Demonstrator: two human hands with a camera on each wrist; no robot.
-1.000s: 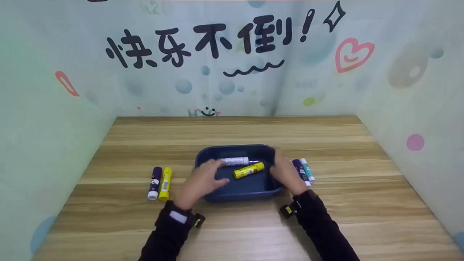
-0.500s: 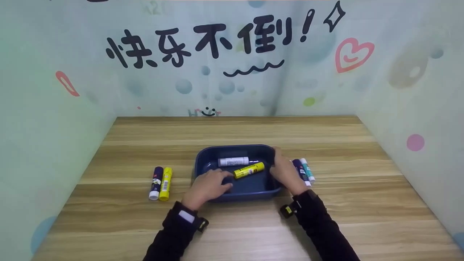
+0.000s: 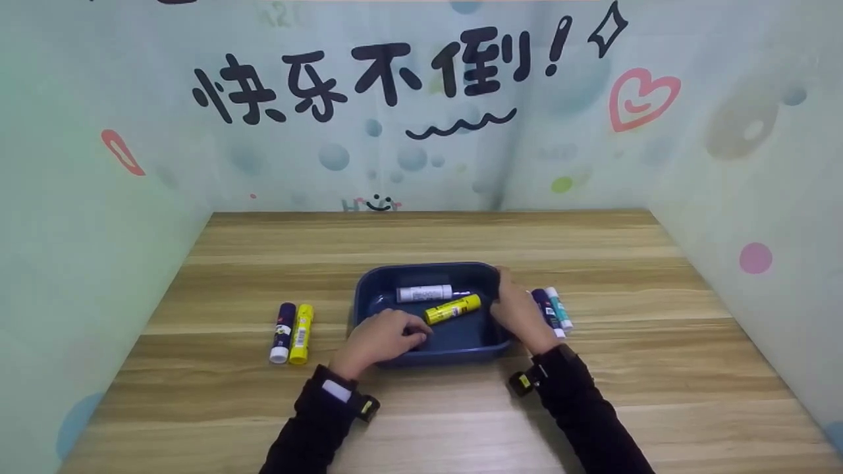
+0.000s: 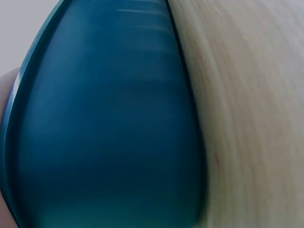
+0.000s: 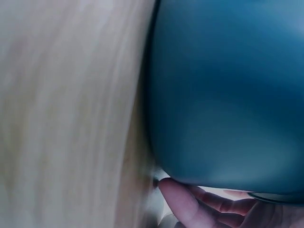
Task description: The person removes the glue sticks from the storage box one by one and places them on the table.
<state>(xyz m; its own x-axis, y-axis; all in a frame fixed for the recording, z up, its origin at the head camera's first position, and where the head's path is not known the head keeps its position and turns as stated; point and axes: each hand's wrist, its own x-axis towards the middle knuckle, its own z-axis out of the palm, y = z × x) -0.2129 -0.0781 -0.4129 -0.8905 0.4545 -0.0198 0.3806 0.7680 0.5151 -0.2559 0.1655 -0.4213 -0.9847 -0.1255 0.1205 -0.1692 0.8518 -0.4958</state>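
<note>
A dark blue plastic bin (image 3: 431,357) sits in the middle of the table, holding a white-labelled stick (image 3: 425,293) and a yellow glue stick (image 3: 453,309). My left hand (image 3: 382,337) reaches over the bin's near left rim. Its fingers bend loosely just left of the yellow glue stick, with nothing seen between them. On the right side my right hand (image 3: 520,309) grips the bin's rim. The right wrist view shows its fingers (image 5: 183,202) against the bin's outer wall (image 5: 228,104). In the left wrist view the bin's wall (image 4: 104,114) hides most of the left hand.
Left of the bin lie a navy glue stick (image 3: 282,332) with a white end and another yellow glue stick (image 3: 301,334), side by side. Beyond the right hand are a second navy glue stick (image 3: 547,311) and a teal-and-white one (image 3: 559,308). Printed walls enclose the wooden table (image 3: 448,421).
My left hand has come down and toward me from beside the white-labelled stick, and its fingers have drawn in from the yellow glue stick. The right hand stays on the rim.
</note>
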